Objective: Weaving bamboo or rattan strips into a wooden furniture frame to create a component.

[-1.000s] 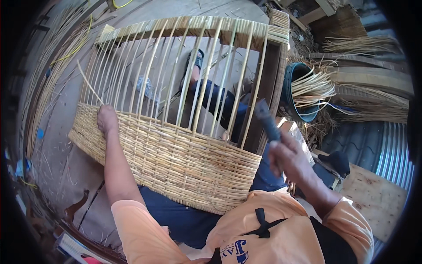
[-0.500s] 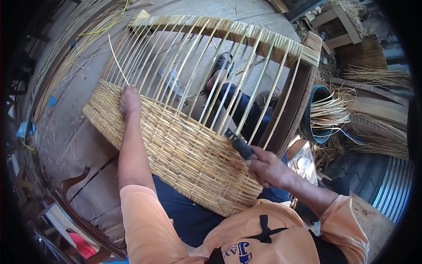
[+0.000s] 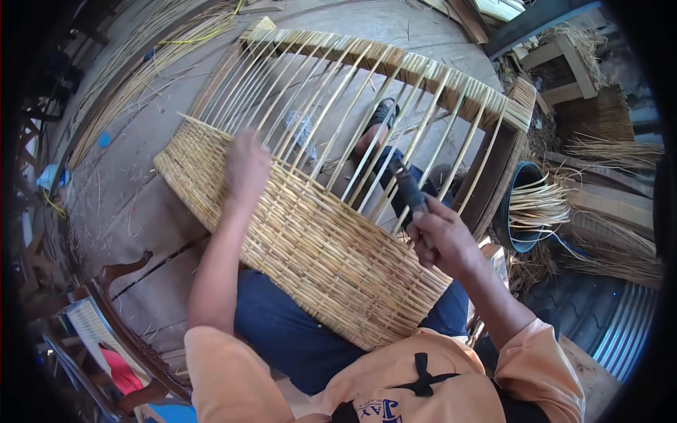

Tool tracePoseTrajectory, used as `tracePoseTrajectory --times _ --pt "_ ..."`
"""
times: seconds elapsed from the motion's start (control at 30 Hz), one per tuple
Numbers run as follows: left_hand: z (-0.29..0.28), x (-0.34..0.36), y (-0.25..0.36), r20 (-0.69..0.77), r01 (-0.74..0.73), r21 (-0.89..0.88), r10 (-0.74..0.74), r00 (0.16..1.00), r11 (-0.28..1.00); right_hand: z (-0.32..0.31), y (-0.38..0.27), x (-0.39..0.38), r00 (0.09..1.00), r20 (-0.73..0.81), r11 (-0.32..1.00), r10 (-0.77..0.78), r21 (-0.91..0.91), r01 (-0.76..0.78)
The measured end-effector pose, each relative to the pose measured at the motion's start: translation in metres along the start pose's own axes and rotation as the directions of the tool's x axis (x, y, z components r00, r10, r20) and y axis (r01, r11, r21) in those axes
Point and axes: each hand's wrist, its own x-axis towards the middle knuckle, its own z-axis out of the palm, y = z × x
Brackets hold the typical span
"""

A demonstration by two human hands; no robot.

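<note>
I see the right hand (image 3: 443,236) clamped round a tool (image 3: 410,192), centre-right.
I can't tell the grip of the left hand (image 3: 247,169), blurred over the woven panel (image 3: 324,257) mid-frame; canes (image 3: 482,163) partly block a foot (image 3: 371,136); a bucket (image 3: 513,229) sits right.

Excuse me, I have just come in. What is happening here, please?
A person has a cane panel across the lap. Below is a woven part; above, strands run bare to a wrapped rail. The right hand holds a dark tool over the strands. The left hand is near the woven part's top, too blurred to show its grip.
</note>
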Motion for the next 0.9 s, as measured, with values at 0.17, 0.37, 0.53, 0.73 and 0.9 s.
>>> tracePoseTrajectory --times 0.17,0.37,0.53,0.73,0.9 --pt "0.014 -0.051 0.015 0.106 -0.527 -0.105 0.536 0.838 0.844 0.027 -0.006 0.006 0.985 -0.023 0.985 -0.172 0.004 0.172" --pt "0.015 -0.054 -0.001 0.228 -0.565 -0.073 0.565 0.793 0.822 0.040 0.004 0.017 0.977 0.169 0.979 0.127 -0.177 -0.097" --pt "0.011 -0.062 -0.003 0.283 -0.547 -0.016 0.528 0.801 0.837 0.046 0.017 0.021 0.996 0.090 0.927 0.011 -0.373 0.024" --pt "0.005 -0.093 0.035 0.312 -0.452 0.115 0.400 0.862 0.885 0.003 0.022 -0.024 0.980 0.177 0.992 -0.094 -0.066 0.107" --pt "0.001 -0.174 0.098 0.171 -0.413 -0.013 0.409 0.896 0.910 -0.068 0.037 -0.080 0.934 -0.032 0.917 -0.355 0.183 0.354"
